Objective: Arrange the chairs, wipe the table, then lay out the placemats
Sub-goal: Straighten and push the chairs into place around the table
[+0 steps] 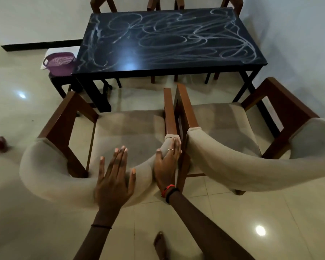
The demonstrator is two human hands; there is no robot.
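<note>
Pressing on the chair [131, 128] back with a flat, wide-open left hand [114, 177]; gripping its 3 o'clock end with right hand [166, 166]. Facing smeary table [169, 61] at 12 o'clock.

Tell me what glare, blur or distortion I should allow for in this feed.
Head view: dim room; lamp glare spots on the table top and floor. Head view: wide-angle lens bows the backrests of the left chair and right chair. Head view: slight smear around the left hand; right hand is sharp.
</note>
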